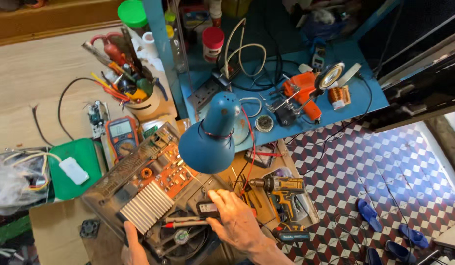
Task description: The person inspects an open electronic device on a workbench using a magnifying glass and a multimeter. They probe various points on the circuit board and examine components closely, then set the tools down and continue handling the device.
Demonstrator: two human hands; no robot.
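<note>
- The right hand (235,216) lies palm down over the near edge of an opened electronic unit (153,189), its fingers (218,197) curled close around a small dark part; whether they actually pinch it cannot be told.
- The left hand (133,245) grips the unit's near left corner, fingers narrow against the casing, apparently bracing it so that it does not shift.
- The unit sits tilted on the table (50,230) straight in front of the person, showing a ribbed aluminium heat sink (143,206), an orange circuit board (171,174) and a round cooling fan (180,236).
- A red-handled screwdriver (185,224) rests across the unit just beside the right hand, within easy reach.
- A yellow cordless drill (281,189) lies just right of that hand, on its side.
- A blue desk lamp (210,137) hangs low over the board, likely angled to light it.
- Farther left are an orange multimeter (121,135), a green tray (72,167) bearing a white adapter, and a cup of hand tools (131,86).
- On the blue shelf (370,95) behind stands a helping-hands clamp with a magnifier (306,91).
- Blue slippers (367,213) lie on the chequered floor, well apart.
</note>
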